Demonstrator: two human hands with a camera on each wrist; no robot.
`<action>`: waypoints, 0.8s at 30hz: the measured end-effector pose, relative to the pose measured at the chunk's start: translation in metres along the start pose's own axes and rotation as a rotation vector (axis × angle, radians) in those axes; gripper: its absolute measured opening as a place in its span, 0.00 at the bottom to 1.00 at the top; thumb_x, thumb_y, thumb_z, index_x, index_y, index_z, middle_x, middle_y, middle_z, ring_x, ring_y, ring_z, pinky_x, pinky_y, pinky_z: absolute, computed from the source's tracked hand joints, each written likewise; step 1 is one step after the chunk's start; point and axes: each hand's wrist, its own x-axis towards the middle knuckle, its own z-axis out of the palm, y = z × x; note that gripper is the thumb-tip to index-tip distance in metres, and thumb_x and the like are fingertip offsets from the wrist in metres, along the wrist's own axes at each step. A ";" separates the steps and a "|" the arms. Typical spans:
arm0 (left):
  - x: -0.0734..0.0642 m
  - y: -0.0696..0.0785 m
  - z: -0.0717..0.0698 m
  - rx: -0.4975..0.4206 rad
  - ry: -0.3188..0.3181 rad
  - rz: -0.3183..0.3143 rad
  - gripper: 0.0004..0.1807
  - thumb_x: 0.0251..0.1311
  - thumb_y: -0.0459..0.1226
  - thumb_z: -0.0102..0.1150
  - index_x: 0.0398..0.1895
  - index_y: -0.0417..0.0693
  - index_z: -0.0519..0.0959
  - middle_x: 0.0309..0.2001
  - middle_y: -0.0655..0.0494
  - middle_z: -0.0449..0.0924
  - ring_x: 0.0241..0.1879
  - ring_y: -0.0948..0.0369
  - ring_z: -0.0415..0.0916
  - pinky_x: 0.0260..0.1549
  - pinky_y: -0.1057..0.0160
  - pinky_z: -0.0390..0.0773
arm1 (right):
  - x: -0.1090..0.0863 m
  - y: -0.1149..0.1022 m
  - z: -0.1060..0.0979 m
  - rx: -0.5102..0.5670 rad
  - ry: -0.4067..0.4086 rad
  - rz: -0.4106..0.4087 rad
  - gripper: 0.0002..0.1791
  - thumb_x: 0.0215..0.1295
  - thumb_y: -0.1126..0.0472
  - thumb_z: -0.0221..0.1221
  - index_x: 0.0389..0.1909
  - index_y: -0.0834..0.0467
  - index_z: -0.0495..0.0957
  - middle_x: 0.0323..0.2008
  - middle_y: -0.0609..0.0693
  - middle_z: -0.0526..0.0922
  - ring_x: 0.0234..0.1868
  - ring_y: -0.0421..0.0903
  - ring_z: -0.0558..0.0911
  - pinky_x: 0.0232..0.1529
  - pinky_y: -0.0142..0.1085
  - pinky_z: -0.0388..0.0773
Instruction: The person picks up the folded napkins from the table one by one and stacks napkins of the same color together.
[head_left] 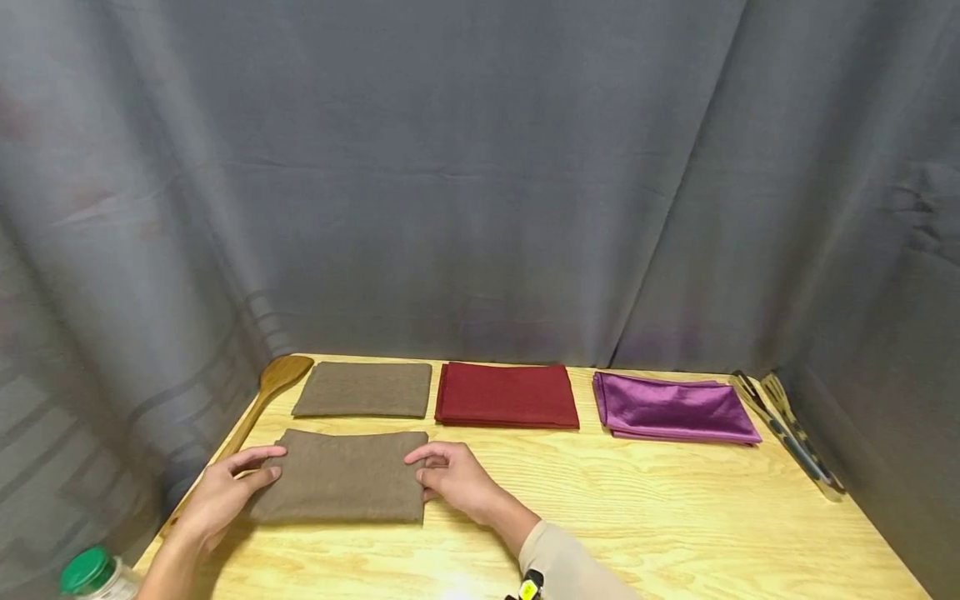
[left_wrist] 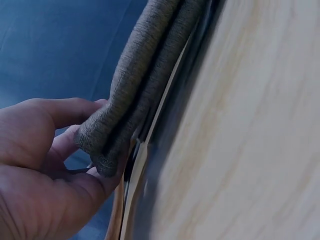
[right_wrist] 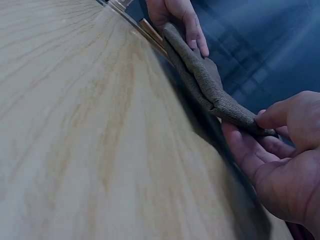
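Observation:
A folded grey-brown cloth (head_left: 345, 479) is held between my two hands, in front of a second folded grey-brown cloth (head_left: 363, 390). My left hand (head_left: 225, 492) pinches its left end, and my right hand (head_left: 457, 482) pinches the right end between thumb and fingers. In the right wrist view the held cloth (right_wrist: 205, 85) is lifted off the tabletop, with a shadow beneath it. The left wrist view shows its thick folded layers (left_wrist: 135, 80) between the left thumb and fingers.
A folded dark red cloth (head_left: 506, 396) and a folded purple satin cloth (head_left: 675, 408) lie along the back of the wooden table (head_left: 637, 525). A wooden spatula (head_left: 273, 379) lies at the left edge, tongs (head_left: 795, 433) at the right. A green-lidded jar (head_left: 88, 571) stands front left.

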 end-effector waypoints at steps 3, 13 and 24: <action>-0.001 0.003 0.000 0.023 0.007 -0.006 0.31 0.68 0.49 0.65 0.69 0.43 0.76 0.70 0.47 0.71 0.72 0.49 0.60 0.46 0.80 0.70 | 0.000 -0.004 -0.005 -0.002 -0.004 -0.016 0.14 0.69 0.72 0.58 0.52 0.64 0.84 0.34 0.49 0.82 0.32 0.39 0.79 0.35 0.33 0.85; 0.009 0.027 0.005 0.054 0.041 0.070 0.31 0.70 0.55 0.62 0.71 0.51 0.76 0.74 0.48 0.68 0.67 0.58 0.63 0.49 0.75 0.70 | 0.007 -0.023 -0.025 -0.056 0.076 -0.077 0.15 0.69 0.71 0.59 0.54 0.63 0.84 0.36 0.47 0.81 0.35 0.37 0.79 0.42 0.42 0.86; 0.031 0.054 0.007 -0.049 0.036 0.155 0.32 0.71 0.51 0.61 0.73 0.46 0.73 0.75 0.44 0.65 0.75 0.49 0.57 0.56 0.70 0.67 | 0.020 -0.039 -0.042 -0.058 0.178 -0.113 0.16 0.68 0.70 0.59 0.55 0.63 0.83 0.37 0.47 0.78 0.38 0.38 0.79 0.47 0.40 0.87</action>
